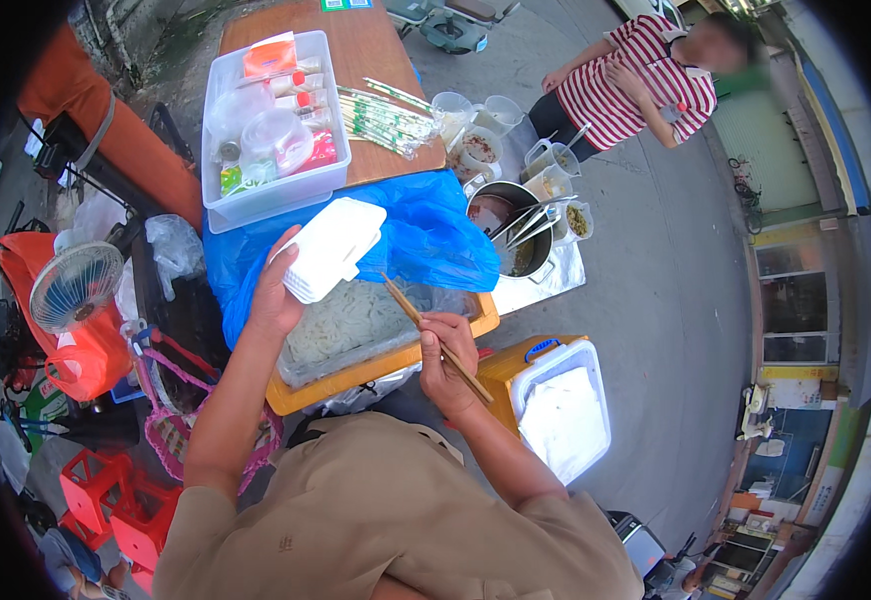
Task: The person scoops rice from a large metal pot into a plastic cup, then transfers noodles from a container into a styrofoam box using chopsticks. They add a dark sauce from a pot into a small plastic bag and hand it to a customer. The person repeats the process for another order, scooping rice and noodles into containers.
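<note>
My left hand (279,289) grips a white foam takeaway box (334,247) by its near side, tilted above a yellow-rimmed bin. Its inside cannot be seen from here. In my right hand (447,360) is a pair of wooden chopsticks (404,301), tips pointing up and left towards the box. Below both hands the bin (375,369), lined with clear plastic, holds a mass of pale, translucent noodles (345,322). A blue plastic sheet (435,240) is folded back over the bin's far side.
Beyond lie a clear plastic tub (342,161) of bottles and wrapped chopsticks (383,120). At right stand a steel pot (514,195) with ladles and several seasoning jugs (480,146). A lined box (600,397) is near my right arm. Left are a fan (75,285) and red stools (90,487). A person (630,86) stands opposite.
</note>
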`<state>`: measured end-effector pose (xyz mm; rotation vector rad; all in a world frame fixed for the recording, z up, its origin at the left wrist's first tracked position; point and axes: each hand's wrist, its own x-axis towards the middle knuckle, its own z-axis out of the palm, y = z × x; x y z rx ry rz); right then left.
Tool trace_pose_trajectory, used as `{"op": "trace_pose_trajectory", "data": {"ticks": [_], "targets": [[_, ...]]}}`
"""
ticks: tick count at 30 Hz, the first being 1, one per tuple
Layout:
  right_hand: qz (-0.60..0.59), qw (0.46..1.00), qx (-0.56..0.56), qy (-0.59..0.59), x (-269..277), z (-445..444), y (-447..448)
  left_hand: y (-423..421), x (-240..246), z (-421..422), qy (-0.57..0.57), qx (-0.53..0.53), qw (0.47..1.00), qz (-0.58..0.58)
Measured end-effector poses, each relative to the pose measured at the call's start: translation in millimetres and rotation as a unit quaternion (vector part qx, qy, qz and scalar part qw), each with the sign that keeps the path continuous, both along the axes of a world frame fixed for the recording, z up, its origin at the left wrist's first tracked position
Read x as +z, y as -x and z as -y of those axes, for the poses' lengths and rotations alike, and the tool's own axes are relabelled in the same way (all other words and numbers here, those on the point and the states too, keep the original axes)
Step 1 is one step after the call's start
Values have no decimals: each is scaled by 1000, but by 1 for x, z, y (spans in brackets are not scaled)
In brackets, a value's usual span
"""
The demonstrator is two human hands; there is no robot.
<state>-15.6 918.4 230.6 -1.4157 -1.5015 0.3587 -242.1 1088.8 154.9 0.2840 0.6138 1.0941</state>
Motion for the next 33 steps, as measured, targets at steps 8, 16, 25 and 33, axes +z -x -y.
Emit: {"op": "trace_pose_trajectory", "data": {"ticks": [8, 16, 25, 33], "targets": [[151, 939, 248, 184, -136, -55, 77, -92, 48, -80, -57, -86, 994, 30], [327, 938, 100, 60, -109, -76, 27, -184, 53, -138, -77, -128, 989, 16], [270, 941, 107, 175, -97, -98, -102, -274, 52, -191, -21, -181, 983, -34], [383, 921, -66, 30, -92, -68, -137, -314, 42, -226, -90, -164, 981, -41]]}}
